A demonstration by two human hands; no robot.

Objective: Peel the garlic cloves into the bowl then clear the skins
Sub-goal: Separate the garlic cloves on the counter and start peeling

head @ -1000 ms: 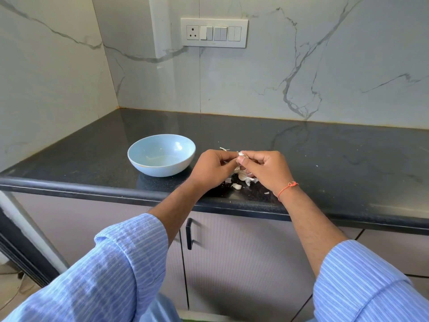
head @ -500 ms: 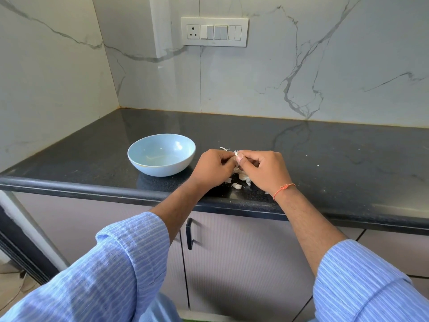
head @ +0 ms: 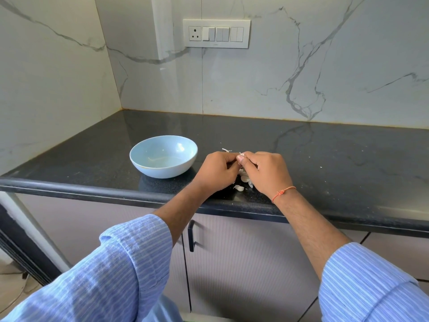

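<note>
My left hand (head: 217, 170) and my right hand (head: 267, 173) meet over the black counter, fingertips together. Between them they pinch a small garlic clove (head: 240, 154), of which only a white tip shows. Under the hands lie loose garlic cloves and skins (head: 243, 180), partly hidden, with one piece (head: 239, 188) nearer the counter's front edge and a skin scrap (head: 226, 150) just behind the hands. A light blue bowl (head: 163, 156) stands to the left of my left hand; I see no cloves in it.
The black stone counter (head: 325, 159) runs wide to the right and back to a marble wall with a switch panel (head: 217, 33). A marble side wall closes the left. Its rounded front edge (head: 92, 194) lies just below the hands, above cabinet doors with a black handle (head: 190, 235).
Both hands have stayed over the same spot. The fingertips have closed in more tightly round the clove, and less of it shows than a second ago.
</note>
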